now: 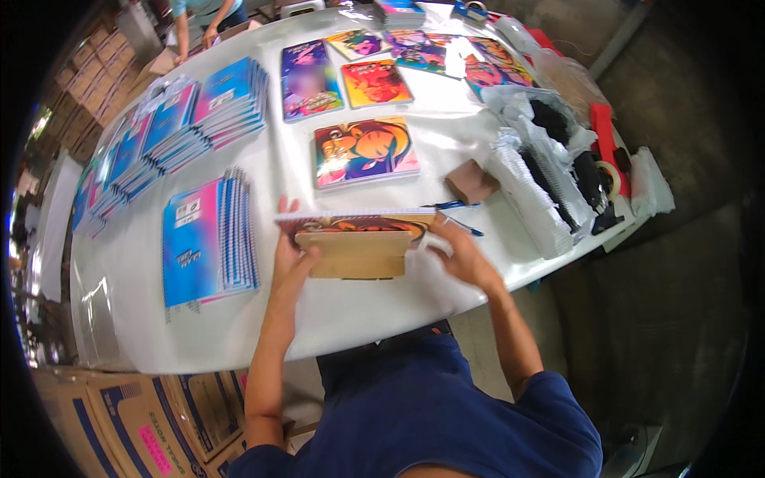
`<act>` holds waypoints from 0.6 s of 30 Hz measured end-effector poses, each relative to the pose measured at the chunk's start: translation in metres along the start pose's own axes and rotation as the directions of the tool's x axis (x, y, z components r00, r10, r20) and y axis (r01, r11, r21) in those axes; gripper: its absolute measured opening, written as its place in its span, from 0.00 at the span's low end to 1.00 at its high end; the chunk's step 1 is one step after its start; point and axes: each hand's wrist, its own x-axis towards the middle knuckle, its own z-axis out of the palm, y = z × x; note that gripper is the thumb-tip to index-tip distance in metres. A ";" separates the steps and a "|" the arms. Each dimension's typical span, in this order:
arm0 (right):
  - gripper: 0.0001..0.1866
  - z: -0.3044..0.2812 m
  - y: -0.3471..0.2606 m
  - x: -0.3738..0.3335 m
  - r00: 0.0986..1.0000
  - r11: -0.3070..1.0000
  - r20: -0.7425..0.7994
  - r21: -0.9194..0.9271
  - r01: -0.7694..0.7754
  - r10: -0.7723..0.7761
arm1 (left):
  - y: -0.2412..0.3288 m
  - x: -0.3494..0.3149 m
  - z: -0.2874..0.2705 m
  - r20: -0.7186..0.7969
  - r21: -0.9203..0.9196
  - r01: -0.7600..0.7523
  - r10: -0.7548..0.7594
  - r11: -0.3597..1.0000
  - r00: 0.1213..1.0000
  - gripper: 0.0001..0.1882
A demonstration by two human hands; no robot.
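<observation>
Between my two hands a colourful spiral notebook (358,223) stands on edge, its coil along the top and a plain brown cardboard piece (355,253) facing me. My left hand (296,259) grips its left end, thumb on the cardboard side and fingers behind. At the other end my right hand (464,255) holds the notebook's right corner. Just beyond lies an orange and purple illustrated notebook (366,151), flat on the white-covered table (335,319). To the left of my left hand, a fanned stack of blue and pink spiral notebooks (209,239) lies on the table.
Longer rows of blue notebooks (171,127) fill the far left. More bright notebooks (378,84) lie at the back. On the right are a brown block (472,182), blue pens (458,209) and wrapped black coils (542,171). A co-worker (209,20) stands far left; cartons (151,422) stand below.
</observation>
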 end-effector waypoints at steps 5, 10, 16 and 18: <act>0.09 -0.155 0.122 0.056 0.765 0.831 -0.619 -0.320 -0.454 0.180 | 0.014 0.004 -0.024 -0.114 0.164 -0.150 0.170 0.975 0.979 0.58; 0.15 -0.177 0.216 0.049 0.773 0.405 -0.474 -0.664 -0.629 0.421 | 0.041 -0.007 -0.011 -0.164 0.234 -0.130 0.171 0.964 0.972 0.45; 0.09 -0.205 0.220 0.047 0.834 0.386 -0.508 -0.741 -0.550 0.214 | 0.062 -0.011 -0.003 -0.168 0.297 -0.154 0.210 0.942 0.963 0.37; 0.05 -0.194 0.188 0.058 0.884 0.485 -0.462 -0.759 -0.435 0.070 | 0.066 -0.010 -0.005 -0.168 0.380 -0.216 0.297 0.899 0.940 0.36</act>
